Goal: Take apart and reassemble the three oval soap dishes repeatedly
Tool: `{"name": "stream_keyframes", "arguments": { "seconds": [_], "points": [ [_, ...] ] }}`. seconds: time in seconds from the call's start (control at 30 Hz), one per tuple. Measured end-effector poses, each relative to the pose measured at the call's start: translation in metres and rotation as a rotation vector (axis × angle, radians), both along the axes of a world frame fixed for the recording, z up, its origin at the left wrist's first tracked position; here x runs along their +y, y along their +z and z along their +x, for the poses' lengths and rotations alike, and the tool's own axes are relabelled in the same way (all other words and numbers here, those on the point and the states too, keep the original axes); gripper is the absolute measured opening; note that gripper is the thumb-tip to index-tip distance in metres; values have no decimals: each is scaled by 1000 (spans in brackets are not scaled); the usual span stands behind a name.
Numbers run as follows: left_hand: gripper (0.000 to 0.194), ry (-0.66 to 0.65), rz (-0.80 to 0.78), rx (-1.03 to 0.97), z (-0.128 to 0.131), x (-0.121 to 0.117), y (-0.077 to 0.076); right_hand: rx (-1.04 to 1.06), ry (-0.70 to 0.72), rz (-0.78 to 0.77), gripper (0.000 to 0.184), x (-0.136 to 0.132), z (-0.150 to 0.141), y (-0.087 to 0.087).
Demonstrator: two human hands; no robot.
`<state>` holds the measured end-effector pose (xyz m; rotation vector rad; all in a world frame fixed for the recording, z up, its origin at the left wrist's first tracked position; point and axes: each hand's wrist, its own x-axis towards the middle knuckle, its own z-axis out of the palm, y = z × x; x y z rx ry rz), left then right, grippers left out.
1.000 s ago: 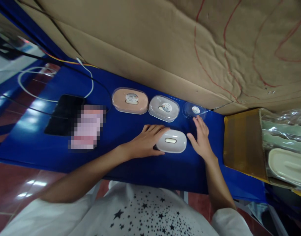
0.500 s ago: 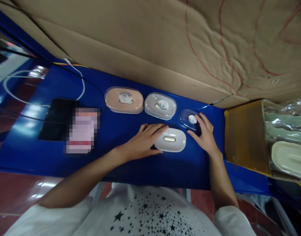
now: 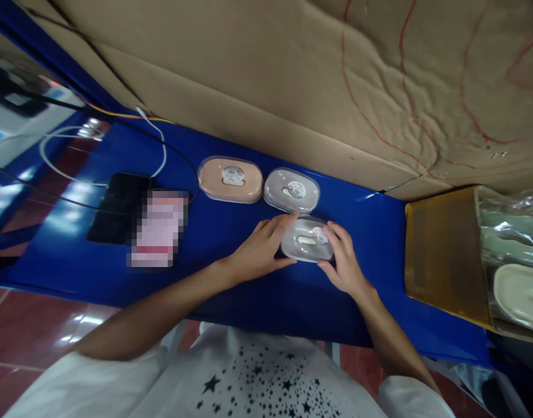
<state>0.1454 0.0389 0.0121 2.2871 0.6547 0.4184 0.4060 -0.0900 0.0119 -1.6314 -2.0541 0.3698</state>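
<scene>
A white oval soap dish (image 3: 295, 248) lies on the blue table in front of me, its clear lid (image 3: 312, 228) now over it. A round sticker marks the lid's right part. My left hand (image 3: 261, 248) grips the dish's left end, thumb at the near edge and fingers at the far edge. Around the right end, my right hand (image 3: 345, 261) holds the lid against the dish. Whether the lid sits fully down cannot be made out. Just behind are a lidded grey soap dish (image 3: 275, 190) and a lidded peach soap dish (image 3: 211, 181), both with stickers.
At the left lie a black device (image 3: 112, 212) and a phone with a blurred screen (image 3: 159, 229), with a white cable (image 3: 164, 154) behind. A cardboard box (image 3: 445, 255) of wrapped dishes stands right. Large cardboard (image 3: 249, 69) walls the table's back edge.
My right hand has brought the clear lid leftward from the table onto the white dish. My left hand stays at the dish's left end. The view has shifted slightly.
</scene>
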Motion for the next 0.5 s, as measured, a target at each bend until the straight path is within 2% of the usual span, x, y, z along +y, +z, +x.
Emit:
{"name": "stream_keyframes", "arguments": {
  "seconds": [0.27,0.5],
  "points": [
    [117,-10,1,-4,1,0,-1,-104,32,53,89,1,-4,4],
    [111,-40,15,-28,1,2,2,-165,36,90,88,0,-9,8]
  ]
}}
